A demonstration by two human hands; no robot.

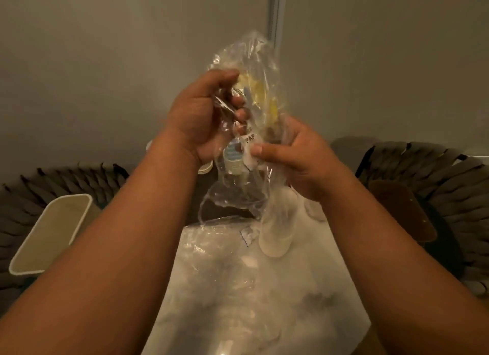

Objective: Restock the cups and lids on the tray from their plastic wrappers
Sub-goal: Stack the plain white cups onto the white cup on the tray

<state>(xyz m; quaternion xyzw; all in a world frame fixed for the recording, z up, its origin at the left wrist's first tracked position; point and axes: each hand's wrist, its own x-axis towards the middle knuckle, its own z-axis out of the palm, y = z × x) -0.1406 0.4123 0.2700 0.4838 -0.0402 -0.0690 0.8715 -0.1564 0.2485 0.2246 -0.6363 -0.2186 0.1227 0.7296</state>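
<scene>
A clear plastic wrapper is standing upright above the tabletop's far end; left hand is clenching its side, right hand's fingers pinching it lower down.

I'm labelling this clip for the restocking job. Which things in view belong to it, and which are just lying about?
Part of the job:
- clear plastic wrapper, gripped by left hand and right hand
- stacked cups
- second wrapper lying flat

Lying about:
- beige rectangular container
- woven chair backs
</scene>
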